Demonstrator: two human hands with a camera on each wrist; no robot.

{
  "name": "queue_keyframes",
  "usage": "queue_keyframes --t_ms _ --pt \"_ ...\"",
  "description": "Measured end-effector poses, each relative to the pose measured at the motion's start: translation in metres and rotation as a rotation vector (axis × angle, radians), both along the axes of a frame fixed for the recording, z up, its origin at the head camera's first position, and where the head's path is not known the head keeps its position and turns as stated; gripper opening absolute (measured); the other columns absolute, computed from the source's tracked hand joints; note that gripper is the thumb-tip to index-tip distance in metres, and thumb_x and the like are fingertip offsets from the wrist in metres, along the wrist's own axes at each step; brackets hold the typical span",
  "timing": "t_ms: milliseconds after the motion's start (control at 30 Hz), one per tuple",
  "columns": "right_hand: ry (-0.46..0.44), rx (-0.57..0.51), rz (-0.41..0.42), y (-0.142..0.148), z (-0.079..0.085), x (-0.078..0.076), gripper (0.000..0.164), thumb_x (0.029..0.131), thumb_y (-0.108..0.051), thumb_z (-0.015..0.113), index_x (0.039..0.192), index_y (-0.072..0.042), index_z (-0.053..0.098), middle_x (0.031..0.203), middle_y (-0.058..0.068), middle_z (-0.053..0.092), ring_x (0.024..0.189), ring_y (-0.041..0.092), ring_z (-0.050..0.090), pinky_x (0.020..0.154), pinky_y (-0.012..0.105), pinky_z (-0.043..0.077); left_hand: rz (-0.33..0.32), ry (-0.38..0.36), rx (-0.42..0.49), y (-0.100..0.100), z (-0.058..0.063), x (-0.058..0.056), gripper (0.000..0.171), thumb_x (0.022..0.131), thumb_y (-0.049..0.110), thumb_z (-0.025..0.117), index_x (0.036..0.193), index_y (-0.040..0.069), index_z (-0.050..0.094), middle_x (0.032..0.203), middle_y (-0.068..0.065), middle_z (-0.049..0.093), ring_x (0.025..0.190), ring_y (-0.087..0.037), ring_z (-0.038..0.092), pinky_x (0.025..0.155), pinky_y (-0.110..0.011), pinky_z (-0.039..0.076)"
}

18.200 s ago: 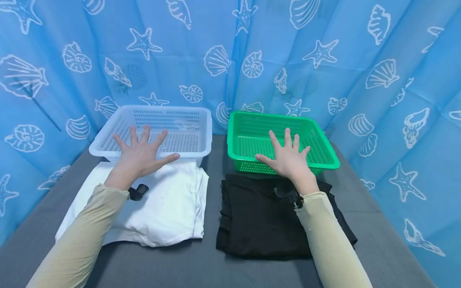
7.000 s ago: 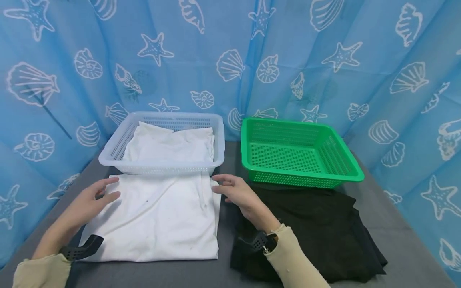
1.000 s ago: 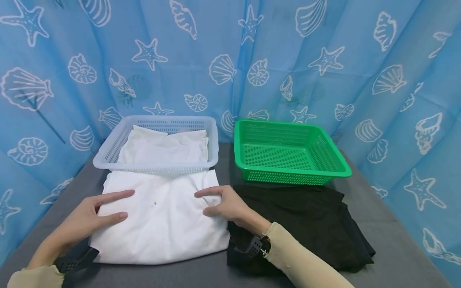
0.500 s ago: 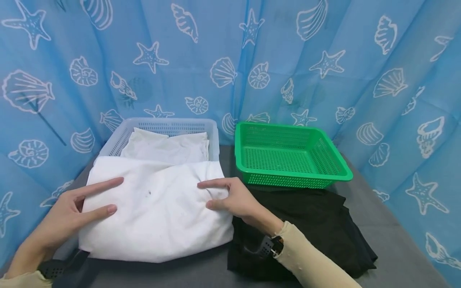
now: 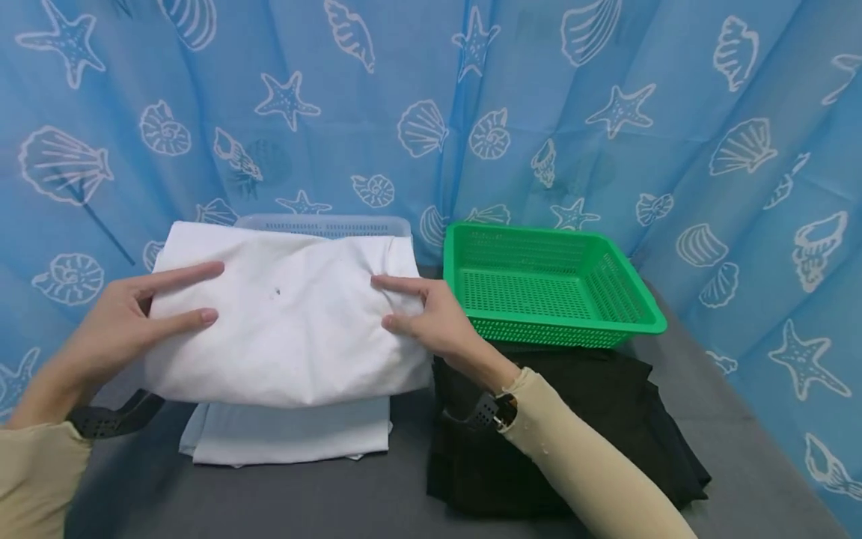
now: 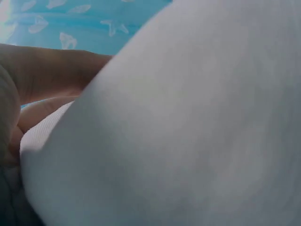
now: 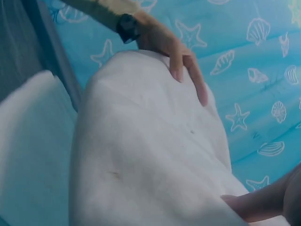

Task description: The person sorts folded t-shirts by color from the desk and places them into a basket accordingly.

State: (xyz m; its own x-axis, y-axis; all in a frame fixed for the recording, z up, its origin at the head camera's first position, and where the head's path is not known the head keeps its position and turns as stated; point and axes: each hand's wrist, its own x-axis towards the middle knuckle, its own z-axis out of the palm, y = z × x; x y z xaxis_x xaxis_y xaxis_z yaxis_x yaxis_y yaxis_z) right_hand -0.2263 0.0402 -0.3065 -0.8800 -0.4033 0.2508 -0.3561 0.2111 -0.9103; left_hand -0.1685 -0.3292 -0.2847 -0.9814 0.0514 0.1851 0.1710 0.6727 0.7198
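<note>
Both my hands grip a folded white garment (image 5: pixel 289 322) by its left and right sides and hold it raised in front of the white basket (image 5: pixel 323 223), hiding most of that basket. On the left edge, my left hand (image 5: pixel 128 314) has its thumb and forefinger over the cloth and other fingers behind. My right hand (image 5: pixel 438 314) pinches the opposite edge the same way. A small dark speck marks the cloth's front. Beneath it, another folded white garment (image 5: pixel 289 438) lies on the table. In the right wrist view, the held garment (image 7: pixel 150 141) sags between the hands.
A green basket (image 5: pixel 552 329) stands at the back right with nothing in it. Folded black clothes (image 5: pixel 559 434) lie in front of it, under my right forearm. The table has a grey cover (image 5: pixel 337 501). A blue seashell curtain (image 5: pixel 431 112) hangs close behind the baskets.
The white garment has risen from the table and moved forward toward the white basket, uncovering another folded one below. Long before, that basket was empty; later frames show white cloth in it.
</note>
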Motion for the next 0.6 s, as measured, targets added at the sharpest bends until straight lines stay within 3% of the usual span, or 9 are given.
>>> queue_keyframes --t_ms 167,233,400,467,600 --pt "0.053 -0.006 0.012 -0.008 0.012 -0.029 0.054 0.079 0.005 0.076 0.128 -0.014 0.068 0.134 -0.005 0.059 0.127 0.012 0.046 0.099 0.032 0.041 -0.014 -0.006 -0.058 -0.007 0.021 -0.03 0.065 0.088 0.037 0.075 0.147 0.033 0.047 0.155 -0.01 0.032 0.116 -0.023 0.043 0.066 -0.021 0.047" --pt "0.079 0.025 0.013 -0.01 0.013 -0.041 0.055 0.08 0.005 0.075 0.13 -0.016 0.066 0.136 -0.005 0.057 0.129 0.011 0.043 0.099 0.031 0.041 -0.012 -0.012 -0.087 -0.009 0.027 -0.042 0.068 0.088 0.041 0.074 0.149 0.033 0.045 0.155 -0.011 0.031 0.115 -0.027 0.042 0.067 -0.025 0.045" --pt "0.094 0.118 -0.02 -0.016 0.016 -0.066 0.061 0.081 0.004 0.074 0.136 -0.021 0.062 0.143 -0.005 0.051 0.135 0.013 0.037 0.105 0.036 0.037 -0.006 -0.022 -0.134 -0.005 0.034 -0.074 0.075 0.086 0.05 0.073 0.151 0.031 0.041 0.155 -0.018 0.03 0.116 -0.035 0.042 0.074 -0.042 0.044" --pt "0.095 0.153 -0.047 -0.019 0.017 -0.076 0.065 0.081 0.004 0.073 0.139 -0.023 0.059 0.146 -0.004 0.048 0.135 0.015 0.036 0.104 0.037 0.038 -0.011 -0.011 -0.141 -0.003 0.036 -0.087 0.075 0.087 0.049 0.072 0.152 0.03 0.04 0.155 -0.018 0.03 0.122 -0.037 0.04 0.076 -0.043 0.044" --pt "0.099 0.173 -0.084 -0.023 0.019 -0.096 0.078 0.08 0.006 0.073 0.146 -0.028 0.049 0.152 -0.004 0.039 0.14 0.015 0.029 0.106 0.038 0.036 -0.015 0.021 -0.134 -0.002 0.038 -0.11 0.074 0.088 0.044 0.073 0.152 0.026 0.041 0.152 -0.019 0.034 0.119 -0.036 0.04 0.07 -0.04 0.045"
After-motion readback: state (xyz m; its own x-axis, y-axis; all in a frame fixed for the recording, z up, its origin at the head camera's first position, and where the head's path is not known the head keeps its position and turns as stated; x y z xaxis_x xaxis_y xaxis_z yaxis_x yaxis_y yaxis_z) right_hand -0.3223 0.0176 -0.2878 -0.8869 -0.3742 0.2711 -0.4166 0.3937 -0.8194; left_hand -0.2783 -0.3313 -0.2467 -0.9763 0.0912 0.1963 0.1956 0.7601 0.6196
